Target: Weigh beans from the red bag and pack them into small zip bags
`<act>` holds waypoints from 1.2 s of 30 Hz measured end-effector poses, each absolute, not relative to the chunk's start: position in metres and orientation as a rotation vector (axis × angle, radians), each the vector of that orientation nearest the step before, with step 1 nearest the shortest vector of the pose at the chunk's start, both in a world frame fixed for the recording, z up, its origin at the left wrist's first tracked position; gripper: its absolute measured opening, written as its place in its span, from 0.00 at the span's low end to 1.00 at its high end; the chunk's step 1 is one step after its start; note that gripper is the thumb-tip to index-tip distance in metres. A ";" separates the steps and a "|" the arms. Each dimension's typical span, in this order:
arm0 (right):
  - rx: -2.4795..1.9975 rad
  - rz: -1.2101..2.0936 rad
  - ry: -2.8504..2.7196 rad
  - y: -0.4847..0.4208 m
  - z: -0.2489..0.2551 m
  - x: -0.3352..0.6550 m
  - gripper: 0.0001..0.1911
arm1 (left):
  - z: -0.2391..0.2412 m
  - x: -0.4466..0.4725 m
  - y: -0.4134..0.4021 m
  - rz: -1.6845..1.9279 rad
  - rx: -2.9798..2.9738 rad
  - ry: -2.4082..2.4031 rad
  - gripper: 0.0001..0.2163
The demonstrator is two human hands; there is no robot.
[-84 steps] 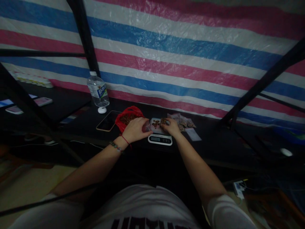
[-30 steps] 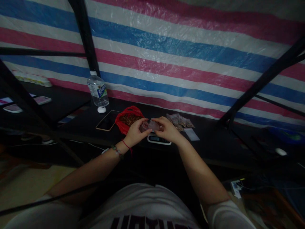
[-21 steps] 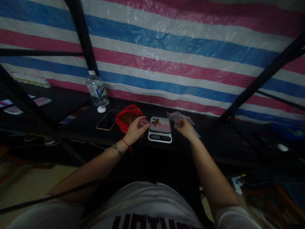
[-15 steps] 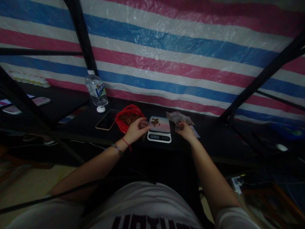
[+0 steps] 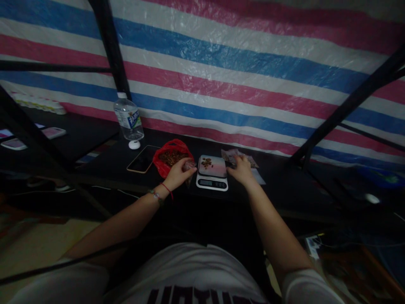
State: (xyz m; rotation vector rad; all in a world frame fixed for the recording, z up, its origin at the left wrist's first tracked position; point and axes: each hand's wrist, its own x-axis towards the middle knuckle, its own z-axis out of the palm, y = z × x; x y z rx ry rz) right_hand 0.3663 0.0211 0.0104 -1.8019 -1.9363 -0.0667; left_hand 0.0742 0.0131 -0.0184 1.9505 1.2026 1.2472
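A white digital kitchen scale (image 5: 211,182) lies in front of me, with a small heap of brown dried pieces (image 5: 206,163) on its plate. To its left, my left hand (image 5: 179,173) is closed round a small clear plastic bag (image 5: 189,181), whose lower part hangs below the fingers. Behind that hand sits a red plastic bag (image 5: 161,169), open at the top and full of similar brown pieces (image 5: 172,158). My right hand (image 5: 243,171) rests at the scale's right side, thumb and fingers apart. Just beyond it are several small filled clear bags (image 5: 251,160), partly hidden by the fingers.
A phone (image 5: 142,159) lies left of the red bag. Behind it stand a clear bottle (image 5: 129,118) and a small white case (image 5: 134,144). A white sheet (image 5: 258,176) lies right of my right hand. Black frame bars (image 5: 110,46) and a striped tarp (image 5: 221,63) bound the table.
My right hand has shifted slightly left, towards the scale, and its fingers have spread; the clear item it held no longer shows. The left hand has moved slightly away from the scale.
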 end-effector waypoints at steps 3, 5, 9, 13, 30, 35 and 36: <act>-1.610 -0.057 -2.122 0.035 0.021 0.341 0.21 | -0.021 0.075 0.011 1.246 1.996 1.181 0.24; -1.511 0.008 -2.247 0.049 0.025 0.319 0.18 | -0.021 0.076 0.009 1.265 2.019 1.169 0.25; -1.513 0.142 -2.411 0.074 0.027 0.282 0.17 | -0.020 0.078 0.003 1.236 2.059 1.128 0.26; -1.453 0.252 -2.575 0.079 0.026 0.267 0.17 | -0.020 0.079 0.000 1.222 2.088 1.120 0.25; -1.230 0.224 -2.706 0.066 0.029 0.319 0.18 | -0.020 0.081 0.000 1.223 2.110 1.163 0.26; -1.259 0.334 -2.719 0.065 0.034 0.321 0.15 | -0.021 0.082 0.000 1.198 2.132 1.181 0.27; -1.280 0.315 -2.702 0.066 0.032 0.319 0.14 | -0.022 0.082 0.001 1.193 2.133 1.187 0.28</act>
